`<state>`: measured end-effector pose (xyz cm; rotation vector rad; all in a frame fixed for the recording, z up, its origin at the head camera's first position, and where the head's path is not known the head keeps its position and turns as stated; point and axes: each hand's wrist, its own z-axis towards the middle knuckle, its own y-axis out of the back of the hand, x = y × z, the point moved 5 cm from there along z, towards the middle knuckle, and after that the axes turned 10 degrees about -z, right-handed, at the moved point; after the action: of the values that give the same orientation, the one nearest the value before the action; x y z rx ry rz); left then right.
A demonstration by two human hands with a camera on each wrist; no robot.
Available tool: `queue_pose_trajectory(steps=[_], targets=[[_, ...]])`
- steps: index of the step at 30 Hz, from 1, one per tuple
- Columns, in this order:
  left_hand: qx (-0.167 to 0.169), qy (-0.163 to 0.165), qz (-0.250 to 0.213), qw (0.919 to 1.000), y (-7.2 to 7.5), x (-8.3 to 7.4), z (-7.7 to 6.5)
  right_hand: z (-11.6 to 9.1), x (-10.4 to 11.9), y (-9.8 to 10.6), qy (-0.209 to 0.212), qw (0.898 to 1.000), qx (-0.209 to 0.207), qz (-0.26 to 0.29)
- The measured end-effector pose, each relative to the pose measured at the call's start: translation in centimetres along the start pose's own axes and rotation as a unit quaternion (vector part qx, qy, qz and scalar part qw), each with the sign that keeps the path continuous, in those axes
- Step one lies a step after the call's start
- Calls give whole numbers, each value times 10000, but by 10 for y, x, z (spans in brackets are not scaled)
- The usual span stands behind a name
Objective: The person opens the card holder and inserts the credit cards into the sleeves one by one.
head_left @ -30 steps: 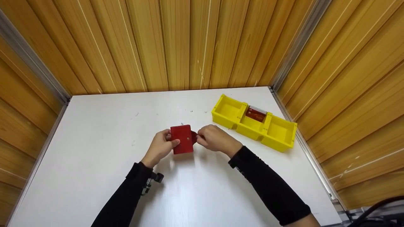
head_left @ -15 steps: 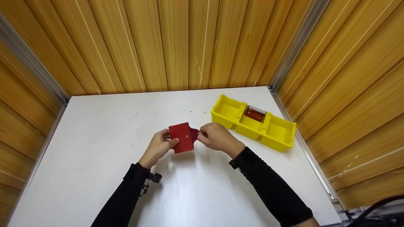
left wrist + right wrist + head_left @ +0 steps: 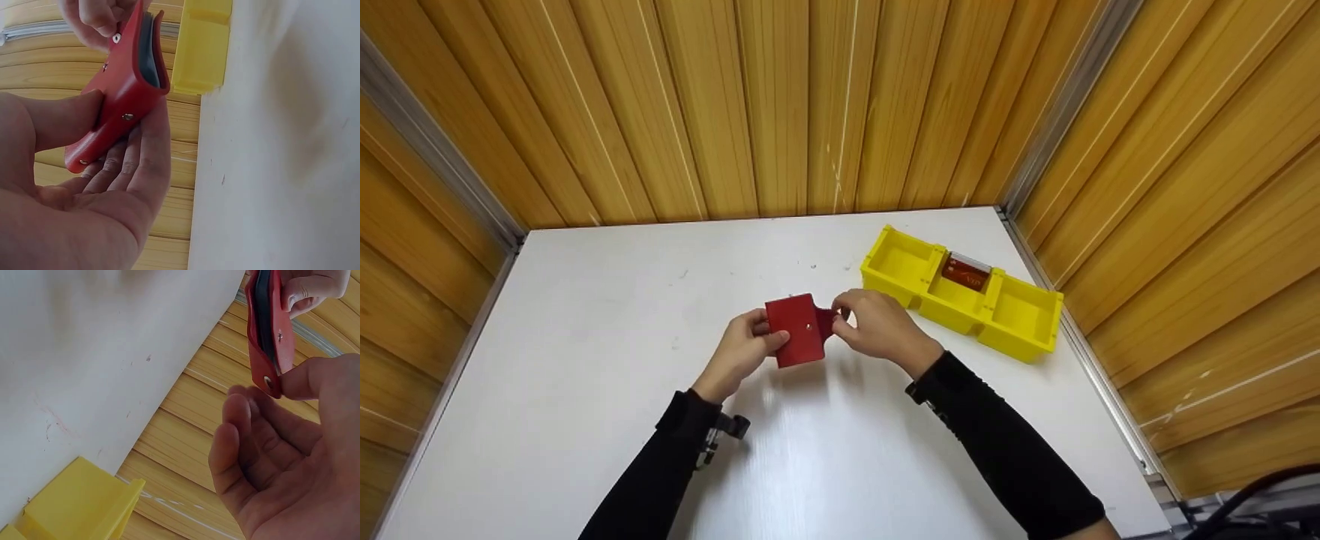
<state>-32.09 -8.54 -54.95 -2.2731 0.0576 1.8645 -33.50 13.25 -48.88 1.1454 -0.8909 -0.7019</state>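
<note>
My left hand (image 3: 735,352) grips a small red snap card holder (image 3: 795,341) by its left side, thumb on the front face. A metal snap stud shows on that face. From the holder's right edge sticks out a darker red flap (image 3: 825,322), and my right hand (image 3: 881,326) pinches its tip. In the right wrist view the thumb presses beside the snap on the flap (image 3: 260,363), while other fingers curve below it. Dark and clear sleeves show between the covers of the card holder (image 3: 121,93) in the left wrist view.
A yellow bin (image 3: 949,311) with three compartments stands at the right on the white table (image 3: 585,337). Its middle compartment holds a dark red card-like item (image 3: 966,271) with a pale top edge. Wood-patterned walls (image 3: 780,112) enclose the table's back and sides.
The flap has been drawn out to the right, so more of it shows beyond the holder's edge. The holder has tilted slightly, and my right hand's fingers have loosened a little.
</note>
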Motion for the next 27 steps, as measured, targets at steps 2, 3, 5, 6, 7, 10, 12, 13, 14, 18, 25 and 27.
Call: queue_pose_trajectory(steps=[2, 3, 5, 6, 7, 10, 12, 13, 14, 18, 25, 27], targets=[[-5, -9, -28, 10000, -1, -1, 0, 0, -1, 0, -11, 10000, -18, 63], [-7, -15, -30, 10000, -1, -1, 0, 0, -1, 1, -23, 9999, -12, 116], [-5, -37, -8, 10000, -2, -1, 0, 0, -1, 2, -28, 9997, -18, 246], [-1, -50, 9, 10000, -2, -1, 0, 0, -1, 4, -5, 9995, -43, 318], [5, -63, 24, 10000, -2, -1, 0, 0, 0, 5, 15, 9993, -73, 375], [33, -95, 51, 9999, -3, -1, 0, 1, 1, 11, 104, 9990, -241, 370], [48, -99, 67, 9999, -3, -2, -1, 2, 0, 15, 118, 9989, -335, 298], [54, -106, 81, 9999, -3, -2, -1, 2, 0, 17, 81, 9990, -351, 268], [63, -104, 93, 9999, -4, -2, -1, 3, -1, 18, 51, 9991, -362, 235], [98, -85, 149, 9998, -6, -4, -2, 5, -3, 21, -14, 9995, -229, 222], [150, -87, 201, 9996, -10, -4, -2, 11, -3, 19, 69, 9989, 103, 446], [176, -74, 214, 9996, -11, -4, -3, 12, -3, 16, 31, 9982, 260, 535]])
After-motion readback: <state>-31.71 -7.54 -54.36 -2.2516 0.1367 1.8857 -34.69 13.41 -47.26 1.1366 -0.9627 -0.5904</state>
